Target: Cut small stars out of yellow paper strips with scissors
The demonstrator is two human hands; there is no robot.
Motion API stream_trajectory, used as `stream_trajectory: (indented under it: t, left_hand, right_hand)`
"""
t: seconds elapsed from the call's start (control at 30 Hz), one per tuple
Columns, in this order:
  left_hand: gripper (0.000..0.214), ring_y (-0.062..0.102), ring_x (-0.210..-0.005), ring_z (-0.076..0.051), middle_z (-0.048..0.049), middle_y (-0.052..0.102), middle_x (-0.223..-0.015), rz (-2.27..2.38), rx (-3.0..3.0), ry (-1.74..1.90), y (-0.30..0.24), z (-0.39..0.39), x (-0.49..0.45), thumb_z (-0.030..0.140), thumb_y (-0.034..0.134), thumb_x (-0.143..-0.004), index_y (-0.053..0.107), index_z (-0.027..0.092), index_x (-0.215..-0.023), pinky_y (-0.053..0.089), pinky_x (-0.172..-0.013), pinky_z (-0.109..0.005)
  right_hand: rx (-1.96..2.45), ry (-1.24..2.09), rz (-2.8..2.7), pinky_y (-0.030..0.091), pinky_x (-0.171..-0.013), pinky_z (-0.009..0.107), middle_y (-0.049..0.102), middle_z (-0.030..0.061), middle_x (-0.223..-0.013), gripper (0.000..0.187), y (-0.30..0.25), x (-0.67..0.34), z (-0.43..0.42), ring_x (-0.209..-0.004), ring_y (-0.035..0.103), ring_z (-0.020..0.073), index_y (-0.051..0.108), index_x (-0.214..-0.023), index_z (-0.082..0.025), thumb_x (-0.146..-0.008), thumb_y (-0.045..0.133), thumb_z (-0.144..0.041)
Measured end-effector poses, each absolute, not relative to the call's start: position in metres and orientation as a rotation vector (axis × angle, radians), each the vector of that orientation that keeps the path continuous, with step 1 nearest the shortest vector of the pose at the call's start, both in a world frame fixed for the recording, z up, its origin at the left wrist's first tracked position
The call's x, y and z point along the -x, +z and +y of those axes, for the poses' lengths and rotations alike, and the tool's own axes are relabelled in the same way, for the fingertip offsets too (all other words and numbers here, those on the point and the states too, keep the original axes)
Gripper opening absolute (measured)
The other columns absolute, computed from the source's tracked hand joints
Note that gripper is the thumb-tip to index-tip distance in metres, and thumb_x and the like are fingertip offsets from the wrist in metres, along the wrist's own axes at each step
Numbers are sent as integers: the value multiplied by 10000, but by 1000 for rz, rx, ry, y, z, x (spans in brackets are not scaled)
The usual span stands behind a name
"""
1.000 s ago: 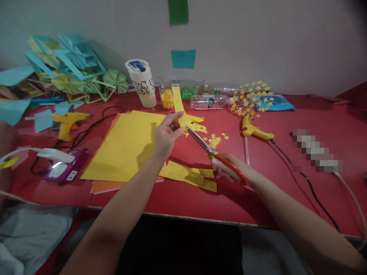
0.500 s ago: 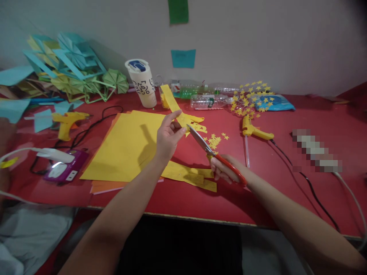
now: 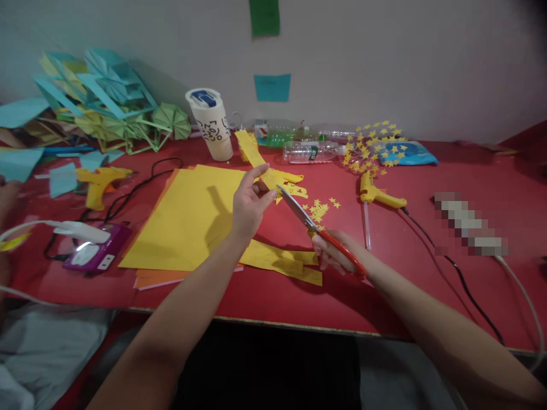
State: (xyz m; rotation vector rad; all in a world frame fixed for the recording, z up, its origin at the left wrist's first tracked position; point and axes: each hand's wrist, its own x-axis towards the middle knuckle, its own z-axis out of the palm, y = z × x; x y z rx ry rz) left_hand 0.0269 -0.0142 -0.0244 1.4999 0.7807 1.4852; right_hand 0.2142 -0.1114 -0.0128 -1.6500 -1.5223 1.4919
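Note:
My left hand [image 3: 250,199] pinches a yellow paper strip [image 3: 249,151] between thumb and fingers, above the red table. My right hand [image 3: 335,253] grips red-handled scissors [image 3: 342,250], whose blade tips meet the strip's lower end beside my left thumb. Just beyond the blades lie yellow scraps with star-shaped cutouts [image 3: 294,185]. A small heap of cut yellow stars [image 3: 318,210] rests to the right of the blades. Under my wrists are more yellow strips [image 3: 277,259] and a stack of yellow sheets [image 3: 179,222], with orange paper showing beneath.
A yellow glue gun [image 3: 378,196] lies right, another glue gun [image 3: 98,179] left, both corded. At the back stand a white tumbler [image 3: 210,125], plastic bottles [image 3: 311,151] and a star cluster [image 3: 371,148]. A purple power socket [image 3: 96,247] and another person's hand [image 3: 8,196] are at left.
The upper end of the yellow strip has tipped slightly left and down. Both my hands and the scissors stay nearly in place. At far left the other person's hand has shifted.

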Motion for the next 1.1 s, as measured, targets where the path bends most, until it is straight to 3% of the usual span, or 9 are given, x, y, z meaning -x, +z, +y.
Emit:
stream_trajectory:
  t: [0.23, 0.47, 0.63, 1.1]
  left_hand:
    - [430, 520, -689, -88, -10, 572, -847, 753, -1519, 1471, -22, -17, -28, 164, 629, -730, 551, 254, -1143, 472, -636, -231]
    - [435, 512, -679, -81, -2, 582, -814, 725, -1528, 1471, -21, -18, -28, 146, 614, -733, 551, 253, -1150, 478, -660, -231]
    - [447, 510, -683, -79, 0, 574, -806, 719, -1534, 1458, -23, -17, -28, 150, 613, -738, 538, 251, -1168, 472, -660, -220]
    - [442, 528, -714, -70, -27, 586, -989, 701, -1569, 1465, -23, -17, -27, 143, 591, -754, 529, 256, -1177, 476, -674, -215]
  right_hand:
    - [1588, 1464, -1576, 315, -277, 179, 563, -3, -477, 495, -20, -218, -110, -278, 361, 39, 466, -614, -181, -759, 489, -653]
    - [1609, 1478, -1574, 285, -283, 181, 550, -12, -467, 501, -16, -218, -110, -269, 337, 31, 458, -613, -183, -765, 481, -660]
    - [1602, 1466, -1582, 305, -310, 196, 449, -48, -388, 489, -14, -218, -110, -301, 401, 68, 442, -607, -199, -760, 496, -660]
    - [1650, 1466, -1535, 269, -274, 179, 512, -29, -416, 518, -17, -220, -109, -267, 371, 49, 439, -608, -191, -703, 523, -693]
